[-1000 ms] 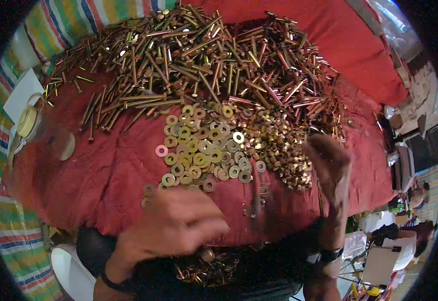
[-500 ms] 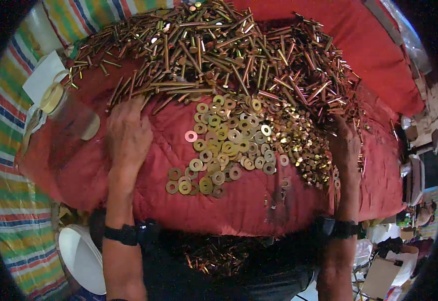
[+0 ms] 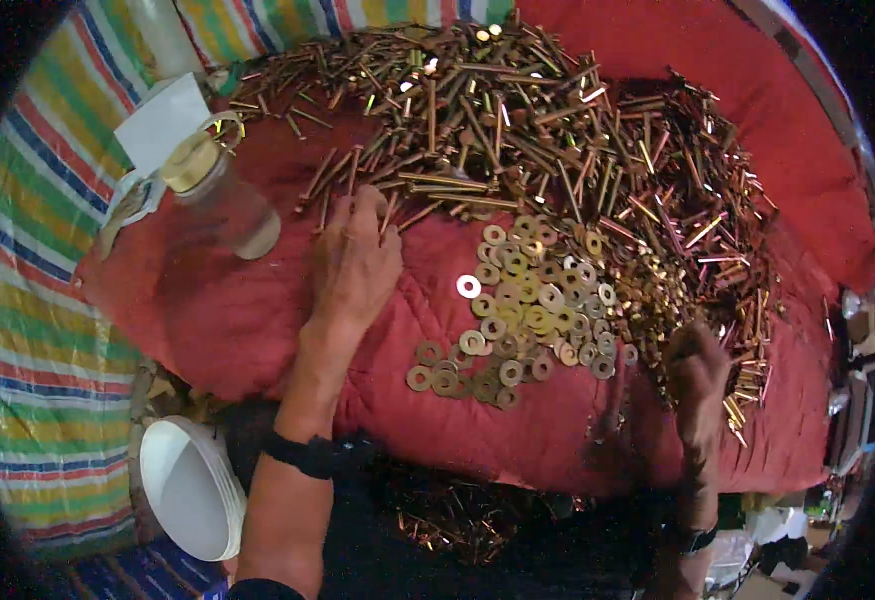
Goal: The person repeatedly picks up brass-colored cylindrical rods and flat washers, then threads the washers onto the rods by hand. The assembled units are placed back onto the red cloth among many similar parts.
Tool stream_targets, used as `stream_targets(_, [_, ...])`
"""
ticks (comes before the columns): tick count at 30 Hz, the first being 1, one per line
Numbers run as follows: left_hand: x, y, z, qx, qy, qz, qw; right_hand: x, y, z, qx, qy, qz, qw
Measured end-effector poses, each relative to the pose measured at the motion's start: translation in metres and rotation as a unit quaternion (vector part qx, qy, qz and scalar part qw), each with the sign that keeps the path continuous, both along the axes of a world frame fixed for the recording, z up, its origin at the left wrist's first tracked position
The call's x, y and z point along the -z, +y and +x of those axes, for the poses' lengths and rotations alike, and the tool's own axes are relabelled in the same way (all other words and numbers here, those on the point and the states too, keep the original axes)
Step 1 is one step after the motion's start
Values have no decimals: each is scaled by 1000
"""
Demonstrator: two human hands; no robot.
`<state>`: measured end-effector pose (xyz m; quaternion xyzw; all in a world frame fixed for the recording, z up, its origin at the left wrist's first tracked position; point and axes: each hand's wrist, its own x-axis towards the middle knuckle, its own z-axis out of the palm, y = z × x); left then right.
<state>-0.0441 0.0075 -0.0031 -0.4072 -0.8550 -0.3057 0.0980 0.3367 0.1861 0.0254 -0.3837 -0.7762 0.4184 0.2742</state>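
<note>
My left hand reaches to the near edge of a big heap of long brassy bolts. Its fingers curl down, and a single bolt sticks out beyond the fingertips. To the right of this hand lies a spread of flat, yellowish washers, some overlapping. Small golden nuts are piled to the right of the washers. By the near side of those nuts is my right hand, its fingers folded in. Whatever it holds, if anything, is hidden.
Red cloth covers the work surface. A clear jar with a yellowish lid lies at the left beside a white card. White stacked tubs stand low left. More bolts lie below the near edge.
The whole view has shifted, so the things appear further right and a bit lower. My right hand has drawn nearer, away from the far side of the nuts. My left hand stays by the bolts.
</note>
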Motion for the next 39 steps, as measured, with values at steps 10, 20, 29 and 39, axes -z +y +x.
stream_targets(10, [-43,-36,20,175,-669,253,676,-1,-40,-41,-120,-121,142,975])
stream_targets(20, [-41,-18,104,286,-766,94,568,-31,-52,-45,-2,-46,-105,993])
stream_targets(29, [-30,-18,139,362,-348,84,861,-19,-60,-36,-93,-16,-34,995])
stream_targets(39, [-13,-20,148,389,-130,121,904,-17,-63,-40,-148,-50,143,977])
